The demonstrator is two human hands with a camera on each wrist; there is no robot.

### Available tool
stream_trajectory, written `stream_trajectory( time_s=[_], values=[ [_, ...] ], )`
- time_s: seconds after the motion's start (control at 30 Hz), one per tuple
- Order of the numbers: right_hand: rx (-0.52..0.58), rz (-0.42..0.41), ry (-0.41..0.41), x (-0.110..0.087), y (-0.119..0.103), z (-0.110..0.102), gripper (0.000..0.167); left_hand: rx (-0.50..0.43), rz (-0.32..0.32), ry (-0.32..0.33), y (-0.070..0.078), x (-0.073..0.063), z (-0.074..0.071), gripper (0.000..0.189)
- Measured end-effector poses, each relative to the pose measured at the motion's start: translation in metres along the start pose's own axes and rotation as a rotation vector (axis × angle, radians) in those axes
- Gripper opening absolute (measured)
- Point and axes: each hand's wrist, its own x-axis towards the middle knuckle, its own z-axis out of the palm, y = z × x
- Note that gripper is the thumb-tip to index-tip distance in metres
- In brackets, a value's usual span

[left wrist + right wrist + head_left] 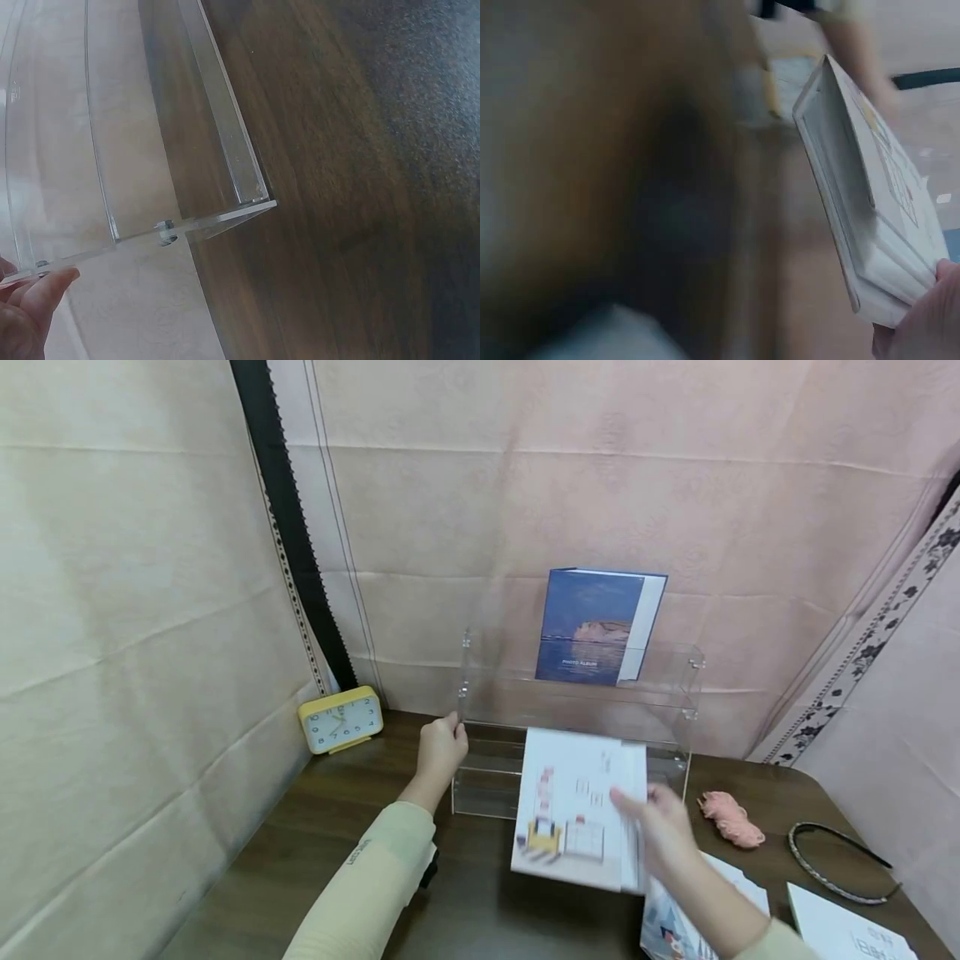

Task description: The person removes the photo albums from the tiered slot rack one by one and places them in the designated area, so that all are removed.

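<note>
Your left hand [441,747] pinches the side panel of the clear rack [483,792]; the thumb [54,294] lies along the panel edge, the spread between thumb and fingers only about as thick as that panel; part of this hand is cut off in the left wrist view, so you can't check every finger.

Your right hand [663,831] is clamped on the white book [558,810]; thumb on the front cover near the right edge, other fingers mostly hidden behind it; they stand apart by just the book's thickness at the grip; the book extends leftward from your right fingers, tilted, in front of the rack; can't tell if it touches the rack; at its far end the right wrist view shows covers and pages spread.

Beyond and above your right fingers, the blue photo album [581,627] leans on the rack's upper tier; left of your left fingers, the yellow clock [341,720]; right of your right fingers, the pink yarn [731,818], with the dark headband [797,849] farther right; below your right fingers, the picture book [671,922], partly under the forearm; another pale book [847,927] sits nearer you, to their right.
</note>
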Motion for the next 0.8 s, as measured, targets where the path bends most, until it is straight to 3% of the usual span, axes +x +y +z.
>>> stream_trajectory(
  time_s=[0.1, 0.23, 0.47, 0.6, 0.8],
  values=[
    [-0.074, 0.118, 0.007, -0.009, 0.038, -0.001, 0.051, -0.004, -0.004, -0.007, 0.0, 0.0, 0.001, 0.01],
    [-0.153, 0.196, 0.002, -0.012, 0.066, -0.001, 0.064, -0.011, -0.018, -0.012, 0.0, 0.0, 0.002, 0.011],
    [-0.229, 0.276, -0.004, -0.015, 0.093, -0.005, 0.054, -0.008, -0.003, -0.01, -0.002, -0.001, 0.001, 0.012],
    [-0.396, 0.196, 0.021, -0.013, 0.1, -0.004, 0.059, -0.016, 0.005, -0.003, -0.003, 0.001, 0.002, 0.014],
    [-0.853, -0.049, 0.02, -0.016, 0.112, -0.006, 0.06, -0.003, 0.021, 0.011, -0.003, 0.002, 0.003, 0.017]
  ],
)
